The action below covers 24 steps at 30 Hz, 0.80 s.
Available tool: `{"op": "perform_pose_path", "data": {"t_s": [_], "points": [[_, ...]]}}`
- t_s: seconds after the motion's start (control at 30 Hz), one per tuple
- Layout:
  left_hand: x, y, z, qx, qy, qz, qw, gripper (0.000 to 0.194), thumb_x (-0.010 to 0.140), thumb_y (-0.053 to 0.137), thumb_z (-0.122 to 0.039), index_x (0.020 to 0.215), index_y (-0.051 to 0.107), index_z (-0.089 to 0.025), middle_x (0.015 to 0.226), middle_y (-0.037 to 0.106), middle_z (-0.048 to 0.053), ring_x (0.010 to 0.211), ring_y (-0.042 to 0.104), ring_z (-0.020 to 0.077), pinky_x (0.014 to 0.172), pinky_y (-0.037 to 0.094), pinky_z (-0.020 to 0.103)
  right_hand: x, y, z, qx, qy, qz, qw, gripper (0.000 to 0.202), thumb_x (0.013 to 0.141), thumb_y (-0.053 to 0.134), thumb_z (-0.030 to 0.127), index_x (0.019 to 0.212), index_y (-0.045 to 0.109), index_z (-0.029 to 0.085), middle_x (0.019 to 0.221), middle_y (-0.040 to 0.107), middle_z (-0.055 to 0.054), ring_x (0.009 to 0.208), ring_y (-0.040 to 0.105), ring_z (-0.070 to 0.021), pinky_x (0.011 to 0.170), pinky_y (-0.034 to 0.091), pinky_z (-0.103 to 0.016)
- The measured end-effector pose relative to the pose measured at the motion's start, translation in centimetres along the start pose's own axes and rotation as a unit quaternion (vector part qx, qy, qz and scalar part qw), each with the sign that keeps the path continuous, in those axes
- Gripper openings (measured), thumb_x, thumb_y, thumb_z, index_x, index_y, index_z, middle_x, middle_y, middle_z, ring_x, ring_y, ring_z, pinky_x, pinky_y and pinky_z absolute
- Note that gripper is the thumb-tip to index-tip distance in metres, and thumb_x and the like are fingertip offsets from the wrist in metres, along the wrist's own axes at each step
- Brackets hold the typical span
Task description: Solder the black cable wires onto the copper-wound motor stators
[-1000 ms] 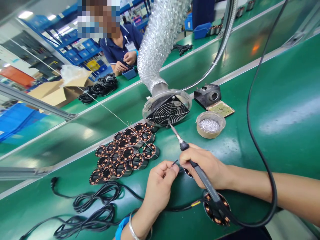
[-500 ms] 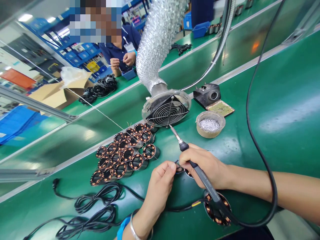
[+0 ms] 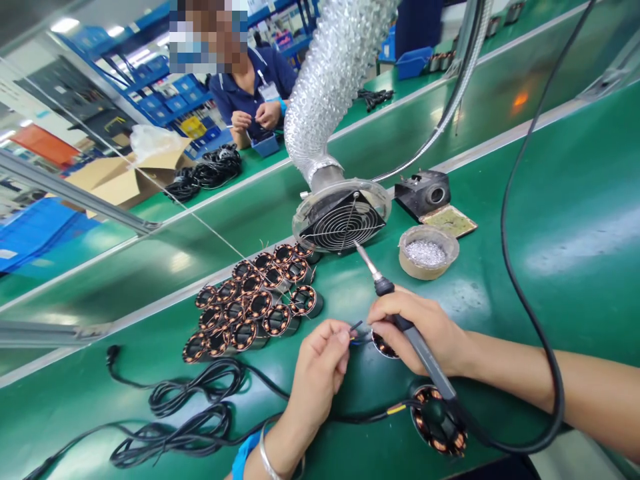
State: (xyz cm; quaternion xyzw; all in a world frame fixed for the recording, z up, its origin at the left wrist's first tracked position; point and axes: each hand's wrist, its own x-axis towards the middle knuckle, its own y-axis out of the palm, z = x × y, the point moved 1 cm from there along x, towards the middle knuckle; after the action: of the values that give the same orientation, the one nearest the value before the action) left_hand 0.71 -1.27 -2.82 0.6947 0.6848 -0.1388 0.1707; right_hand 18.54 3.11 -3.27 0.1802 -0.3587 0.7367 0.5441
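My left hand (image 3: 323, 370) is closed in a pinch on thin wires (image 3: 356, 341), whose dark ends stick out past the fingertips. My right hand (image 3: 423, 327) grips a soldering iron (image 3: 417, 347), its metal tip pointing up and away toward the fan grille. Right beside its fingers, a copper-wound stator (image 3: 383, 345) is partly covered by that hand. Nearer to me lies another stator (image 3: 435, 423), with a black cable (image 3: 355, 419) and a yellow sleeve (image 3: 396, 409) leading to it.
Several stators (image 3: 260, 303) stand grouped at left, above coiled black power cords (image 3: 200, 393). A fume extractor (image 3: 345, 220) hangs ahead on a silver duct (image 3: 335, 80). A tub of solder-like shavings (image 3: 429, 270) and an iron holder (image 3: 425, 193) sit behind. Across the bench, a co-worker (image 3: 253, 100) handles something small.
My right hand and the soldering iron have drawn slightly away from my left fingers, so the wire ends show more plainly. The whole view has shifted a little.
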Motion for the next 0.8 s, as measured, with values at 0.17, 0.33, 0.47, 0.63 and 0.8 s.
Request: {"op": "perform_pose_path", "data": {"t_s": [0.17,0.33,0.47,0.63,0.8], "points": [[-0.1,-0.2,0.1,0.050,0.032,-0.033,0.998,0.037,0.079,0.068,-0.052,0.074,0.062,-0.016,0.047,0.041,-0.008,0.039,0.022,0.0041,0.038,0.016,0.017,0.1,0.2,0.0,-0.014,0.009,-0.008,1.000,0.021,0.085,0.054,0.007,0.103,0.054,0.019,0.085,0.062,-0.002,0.071,0.055,-0.0140,0.066,0.050,-0.026],[0.0,0.5,-0.4,0.086,0.069,-0.039,0.993,0.033,0.080,0.067,-0.046,0.073,0.066,-0.014,0.054,0.042,-0.006,0.049,0.029,0.0067,0.047,0.026,0.018,0.6,0.2,0.4,-0.023,0.011,0.026,0.999,0.018,0.087,0.051,0.007,0.100,0.056,0.019,0.081,0.062,-0.001,0.070,0.052,-0.0132,0.063,0.047,-0.024],[0.2,0.5,-0.4,0.089,0.074,-0.026,0.993,0.034,0.081,0.066,-0.048,0.075,0.064,-0.014,0.058,0.043,-0.005,0.053,0.031,0.0084,0.049,0.025,0.020,0.7,-0.2,0.7,-0.023,0.017,0.043,0.999,0.018,0.088,0.050,0.007,0.101,0.056,0.019,0.082,0.062,-0.001,0.072,0.052,-0.0137,0.064,0.047,-0.025],[-0.2,0.4,-0.3,0.098,0.068,0.004,0.993,0.033,0.083,0.063,-0.046,0.071,0.060,-0.015,0.056,0.042,-0.005,0.052,0.031,0.0087,0.049,0.024,0.020,0.6,-0.3,0.6,-0.025,0.040,0.072,0.996,0.021,0.085,0.053,0.008,0.102,0.055,0.020,0.086,0.063,-0.002,0.077,0.054,-0.0151,0.067,0.048,-0.026],[-0.3,0.8,-0.6,0.135,0.101,0.017,0.985,0.028,0.087,0.060,-0.039,0.077,0.066,-0.014,0.064,0.054,-0.002,0.059,0.041,0.0109,0.056,0.033,0.021,0.6,-0.4,0.7,-0.017,0.020,0.078,0.997,0.021,0.088,0.050,0.008,0.102,0.056,0.022,0.080,0.063,0.000,0.070,0.052,-0.0144,0.064,0.047,-0.027]]}}
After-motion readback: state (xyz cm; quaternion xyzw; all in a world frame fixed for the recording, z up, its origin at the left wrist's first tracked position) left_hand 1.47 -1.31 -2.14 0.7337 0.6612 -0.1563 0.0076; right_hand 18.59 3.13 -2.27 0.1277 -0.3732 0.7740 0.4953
